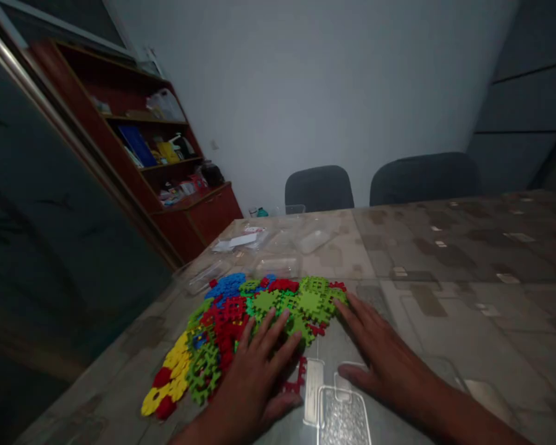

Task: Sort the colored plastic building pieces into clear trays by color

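Note:
A heap of plastic gear pieces (pixel 264 303) in green, red, blue and yellow lies on the table. My left hand (pixel 259 371) rests over the heap's near side, fingers spread across green and red gears. Under its palm a red square piece (pixel 301 374) partly shows. My right hand (pixel 375 346) is at the heap's right edge, fingers stretched out, fingertips touching or close to the green gears (pixel 331 300). Neither hand grips a piece. Yellow gears (pixel 173 368) lie at the left end, and blue gears (pixel 229 285) at the back.
Clear plastic trays (pixel 278 267) and packaging with white paper (pixel 241 240) lie behind the heap. The patterned table (pixel 426 247) stretches to the right, with two dark chairs (pixel 319 188) beyond. A wooden shelf unit (pixel 185 204) stands at the back left.

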### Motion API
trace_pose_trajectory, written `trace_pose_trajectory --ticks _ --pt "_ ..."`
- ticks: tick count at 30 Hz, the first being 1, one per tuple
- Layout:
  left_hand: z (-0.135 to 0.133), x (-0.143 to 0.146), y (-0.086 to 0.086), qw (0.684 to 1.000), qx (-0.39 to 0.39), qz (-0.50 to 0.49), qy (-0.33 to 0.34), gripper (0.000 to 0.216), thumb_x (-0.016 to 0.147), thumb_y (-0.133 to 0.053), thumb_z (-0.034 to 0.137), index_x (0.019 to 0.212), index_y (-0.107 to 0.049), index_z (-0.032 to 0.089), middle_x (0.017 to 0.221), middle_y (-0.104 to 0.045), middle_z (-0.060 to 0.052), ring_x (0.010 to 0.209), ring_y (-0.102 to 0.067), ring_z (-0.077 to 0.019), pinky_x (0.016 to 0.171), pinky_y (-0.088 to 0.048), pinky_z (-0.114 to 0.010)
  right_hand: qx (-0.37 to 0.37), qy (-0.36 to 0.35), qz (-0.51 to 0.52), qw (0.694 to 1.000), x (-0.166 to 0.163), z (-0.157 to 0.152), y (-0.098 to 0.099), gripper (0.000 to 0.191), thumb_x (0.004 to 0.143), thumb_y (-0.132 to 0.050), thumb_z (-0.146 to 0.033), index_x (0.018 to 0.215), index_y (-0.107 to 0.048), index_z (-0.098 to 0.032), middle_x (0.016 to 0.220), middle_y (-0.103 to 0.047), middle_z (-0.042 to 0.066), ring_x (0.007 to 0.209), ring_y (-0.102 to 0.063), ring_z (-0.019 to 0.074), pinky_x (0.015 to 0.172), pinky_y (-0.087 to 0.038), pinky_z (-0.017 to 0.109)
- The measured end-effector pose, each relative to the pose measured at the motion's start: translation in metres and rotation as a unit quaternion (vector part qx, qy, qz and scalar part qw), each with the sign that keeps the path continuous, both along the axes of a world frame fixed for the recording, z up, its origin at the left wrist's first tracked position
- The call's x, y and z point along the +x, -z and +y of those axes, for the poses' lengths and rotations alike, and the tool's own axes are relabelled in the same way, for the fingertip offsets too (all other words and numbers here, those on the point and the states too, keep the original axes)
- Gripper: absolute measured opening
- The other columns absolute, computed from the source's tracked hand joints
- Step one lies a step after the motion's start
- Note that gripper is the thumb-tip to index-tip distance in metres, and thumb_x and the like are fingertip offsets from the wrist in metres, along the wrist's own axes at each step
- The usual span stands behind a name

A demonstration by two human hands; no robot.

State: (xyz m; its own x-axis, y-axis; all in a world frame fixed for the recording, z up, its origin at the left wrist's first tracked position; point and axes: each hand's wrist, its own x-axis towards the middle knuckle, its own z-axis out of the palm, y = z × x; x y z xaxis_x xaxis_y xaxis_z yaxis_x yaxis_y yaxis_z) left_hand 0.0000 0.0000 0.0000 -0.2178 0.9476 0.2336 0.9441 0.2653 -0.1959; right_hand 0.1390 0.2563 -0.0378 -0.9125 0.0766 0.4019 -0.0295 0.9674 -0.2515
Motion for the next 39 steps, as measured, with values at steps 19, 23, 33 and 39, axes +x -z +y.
trace_pose_trajectory --ticks 19,23,33,39 --pt "-0.014 -0.122 -0.021 0.965 0.200 -0.100 -0.136 0.041 0.099 -0.043 0.034 0.133 -0.058 0.015 0.141 -0.058 -0.015 0.134 -0.050 -0.0306 0.113 -0.035 -0.059 -0.149 0.042 0.044 0.987 -0.078 0.071 0.001 0.045 0.095 -0.037 -0.032 0.129 -0.057 -0.010 0.127 -0.063 0.019 0.116 -0.061 0.0276 0.101 -0.047 0.048" --pt "0.005 -0.158 -0.022 0.957 0.218 -0.134 -0.138 0.042 0.093 -0.045 0.034 0.122 -0.067 0.013 0.130 -0.066 -0.017 0.123 -0.060 -0.0332 0.107 -0.043 -0.058 -0.152 0.044 0.050 0.986 -0.098 0.088 -0.001 0.042 0.088 -0.042 -0.025 0.121 -0.063 -0.011 0.116 -0.068 0.016 0.104 -0.065 0.0257 0.095 -0.050 0.044" --pt "0.033 -0.186 -0.051 0.955 0.231 -0.143 -0.120 0.031 0.094 -0.049 0.035 0.091 -0.075 0.018 0.102 -0.076 -0.011 0.092 -0.071 -0.0269 0.090 -0.055 -0.044 -0.206 0.007 0.006 0.979 -0.138 0.069 -0.007 0.023 0.098 -0.055 -0.035 0.091 -0.066 -0.016 0.081 -0.067 0.001 0.074 -0.064 0.0152 0.075 -0.052 0.034" --pt "-0.022 -0.174 -0.048 0.947 0.239 -0.152 -0.148 0.044 0.095 -0.045 0.047 0.110 -0.071 0.015 0.117 -0.072 -0.014 0.109 -0.068 -0.0305 0.097 -0.052 -0.047 -0.244 -0.010 -0.002 0.970 -0.121 0.046 -0.006 0.043 0.094 -0.045 -0.043 0.119 -0.065 -0.014 0.118 -0.067 0.014 0.105 -0.063 0.0254 0.092 -0.049 0.042"
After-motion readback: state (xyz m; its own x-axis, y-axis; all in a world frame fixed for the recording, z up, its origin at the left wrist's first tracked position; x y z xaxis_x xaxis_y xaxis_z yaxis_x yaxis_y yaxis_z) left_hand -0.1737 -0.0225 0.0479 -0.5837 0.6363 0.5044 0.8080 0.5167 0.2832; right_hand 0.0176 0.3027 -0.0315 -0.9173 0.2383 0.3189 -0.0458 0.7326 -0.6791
